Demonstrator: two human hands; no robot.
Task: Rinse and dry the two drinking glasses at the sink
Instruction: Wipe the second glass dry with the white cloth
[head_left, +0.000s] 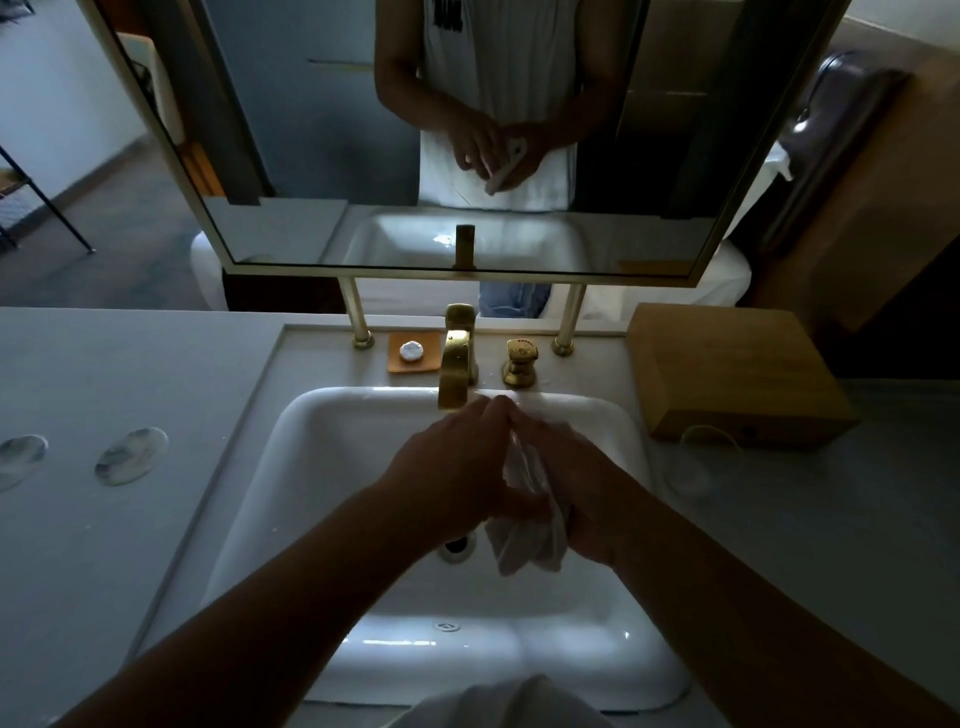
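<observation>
Over the white sink (332, 467), my left hand (452, 467) and my right hand (592, 493) press together around a clear drinking glass (522, 460). A crumpled white cloth (530, 543) is wrapped against it and hangs down below my palms. My left hand grips the glass from the left and my right hand closes on the cloth at the right. Most of the glass is hidden by fingers and cloth. The second drinking glass (693, 475) stands upright on the counter to the right of the basin, in front of a wooden box.
A brass faucet (456, 364) with no visible water and its handle (519, 362) stand behind the basin. A soap dish (414, 352) sits to their left, a wooden box (727, 374) at the right, and two round coasters (131, 456) on the left counter. A mirror (311, 156) hangs above.
</observation>
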